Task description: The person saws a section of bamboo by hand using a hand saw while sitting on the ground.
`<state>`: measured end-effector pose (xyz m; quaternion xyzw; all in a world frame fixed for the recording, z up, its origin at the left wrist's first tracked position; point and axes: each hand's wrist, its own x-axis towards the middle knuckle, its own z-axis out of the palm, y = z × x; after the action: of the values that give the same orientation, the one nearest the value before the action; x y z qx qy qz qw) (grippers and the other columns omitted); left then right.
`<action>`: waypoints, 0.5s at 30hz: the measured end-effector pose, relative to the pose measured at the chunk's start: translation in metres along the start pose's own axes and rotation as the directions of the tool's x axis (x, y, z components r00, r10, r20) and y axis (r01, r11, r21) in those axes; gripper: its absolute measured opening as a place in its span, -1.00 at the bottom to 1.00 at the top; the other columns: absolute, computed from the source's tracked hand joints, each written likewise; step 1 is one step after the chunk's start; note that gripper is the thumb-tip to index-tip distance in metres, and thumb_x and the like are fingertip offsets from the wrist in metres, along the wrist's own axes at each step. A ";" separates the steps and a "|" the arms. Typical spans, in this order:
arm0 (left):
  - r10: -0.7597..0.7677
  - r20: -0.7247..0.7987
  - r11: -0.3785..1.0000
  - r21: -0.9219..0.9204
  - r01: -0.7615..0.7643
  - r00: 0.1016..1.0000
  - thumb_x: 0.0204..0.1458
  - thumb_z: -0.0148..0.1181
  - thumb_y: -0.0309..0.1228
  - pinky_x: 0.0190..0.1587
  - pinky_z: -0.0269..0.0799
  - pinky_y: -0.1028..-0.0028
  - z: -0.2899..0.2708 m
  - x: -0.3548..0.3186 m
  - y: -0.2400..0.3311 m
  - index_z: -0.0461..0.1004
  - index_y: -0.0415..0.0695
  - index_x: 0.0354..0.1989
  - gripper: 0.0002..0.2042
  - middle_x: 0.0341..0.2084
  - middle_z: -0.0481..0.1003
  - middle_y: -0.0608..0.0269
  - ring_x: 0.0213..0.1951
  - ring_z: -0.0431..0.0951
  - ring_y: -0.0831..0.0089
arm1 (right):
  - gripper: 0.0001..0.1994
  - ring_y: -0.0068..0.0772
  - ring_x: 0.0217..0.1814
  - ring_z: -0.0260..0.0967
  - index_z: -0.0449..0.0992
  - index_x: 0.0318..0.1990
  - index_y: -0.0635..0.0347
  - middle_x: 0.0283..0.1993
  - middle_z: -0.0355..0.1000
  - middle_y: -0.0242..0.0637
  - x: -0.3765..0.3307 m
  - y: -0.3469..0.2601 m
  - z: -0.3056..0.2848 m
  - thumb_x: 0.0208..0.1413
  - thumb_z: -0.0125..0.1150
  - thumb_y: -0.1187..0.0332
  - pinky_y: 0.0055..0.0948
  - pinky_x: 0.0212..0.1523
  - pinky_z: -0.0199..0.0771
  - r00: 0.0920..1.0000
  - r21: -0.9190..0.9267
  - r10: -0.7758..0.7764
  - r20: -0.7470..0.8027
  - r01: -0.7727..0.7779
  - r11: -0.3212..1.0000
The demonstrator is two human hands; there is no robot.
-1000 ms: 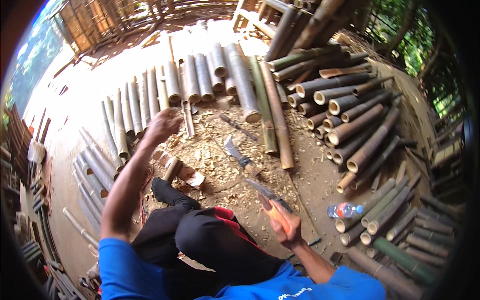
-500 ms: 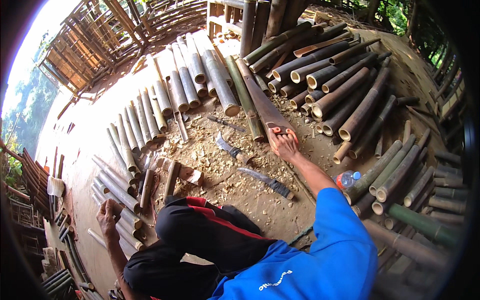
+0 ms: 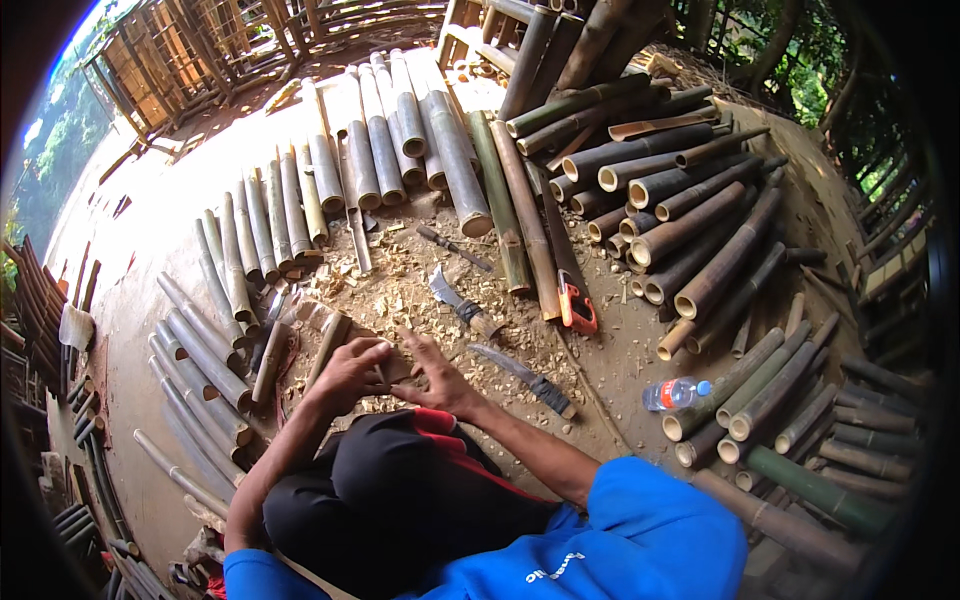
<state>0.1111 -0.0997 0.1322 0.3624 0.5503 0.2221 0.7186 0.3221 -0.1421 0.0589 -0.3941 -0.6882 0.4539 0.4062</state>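
2 hands — left hand [image 3: 352, 372], right hand [image 3: 440, 380] — press a wood block [image 3: 395, 368].

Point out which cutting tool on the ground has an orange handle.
The hand saw, lying against the long bamboo poles right of the chips. The cleaver-like knife and the curved blade nearer the right hand have dark wrapped handles.

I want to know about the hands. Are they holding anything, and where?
Both the left hand and right hand rest on a small flat wood piece on the ground; a real grip cannot be told.
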 end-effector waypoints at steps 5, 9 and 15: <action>-0.049 0.015 0.925 0.378 0.040 0.999 0.26 0.15 0.18 -0.29 0.57 0.39 0.001 0.002 -0.007 0.36 -0.29 0.26 -0.28 -0.18 0.58 0.06 -0.23 0.62 0.35 | -0.20 0.08 0.22 0.46 0.23 0.37 0.18 0.22 0.40 0.05 0.018 0.013 0.009 0.06 0.47 0.03 -0.05 0.24 0.50 0.951 -0.135 0.149 0.270 -0.115 0.984; -0.017 0.032 0.893 0.450 0.001 0.999 0.26 0.25 0.05 -0.10 0.58 0.33 -0.034 -0.008 -0.003 0.41 -0.19 0.29 -0.38 0.01 0.58 0.16 -0.04 0.59 0.36 | -0.54 -0.17 -0.01 0.50 0.42 0.10 0.14 -0.03 0.52 -0.11 0.117 0.029 -0.105 0.09 0.41 0.22 -0.12 0.16 0.56 0.918 -0.581 0.187 0.349 0.056 0.812; 0.252 0.028 0.946 0.206 -0.252 0.967 0.29 0.25 -0.08 -0.07 0.57 0.34 -0.049 -0.019 0.025 0.46 -0.20 0.22 -0.50 -0.12 0.64 0.21 -0.05 0.62 0.42 | -0.17 0.03 -0.05 0.52 0.12 0.45 0.29 0.01 0.46 0.13 0.259 -0.059 -0.331 0.26 0.29 -0.09 -0.03 -0.14 0.55 0.668 -0.656 -0.457 -0.588 -0.063 0.752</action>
<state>0.0606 -0.0842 0.1566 0.5031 0.5193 0.2528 0.6429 0.5221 0.1783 0.2525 -0.5677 -0.6232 -0.0441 0.5361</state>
